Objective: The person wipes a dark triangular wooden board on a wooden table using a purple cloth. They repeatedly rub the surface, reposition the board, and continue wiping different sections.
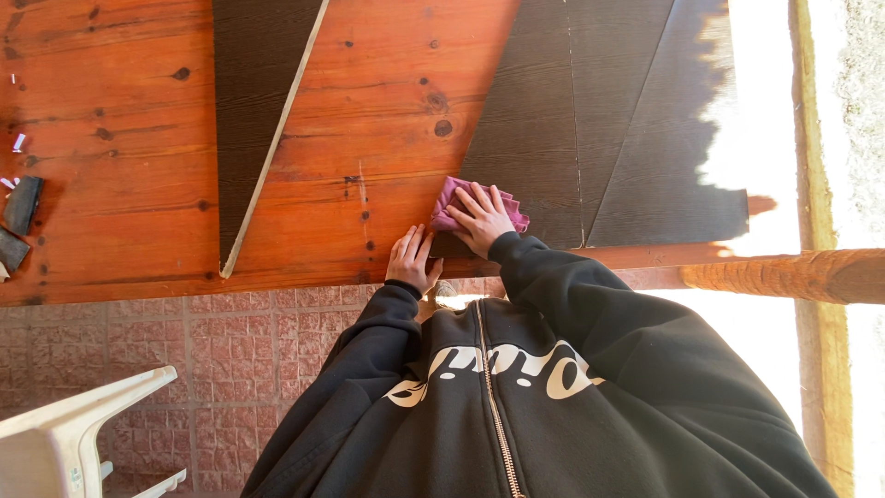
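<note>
Pressing my right hand [481, 217], fingers spread flat, onto a pink cloth [454, 205] at the near edge of the wooden table [120, 138], over the corner of a dark wood-grain panel [590, 120]. My left hand [410, 260] lies open and empty just beside, touching the table edge. A second dark panel [253, 101] sits further left.

right hand [483, 218] pressing purple cloth [452, 207], dark panel [544, 138]
</note>
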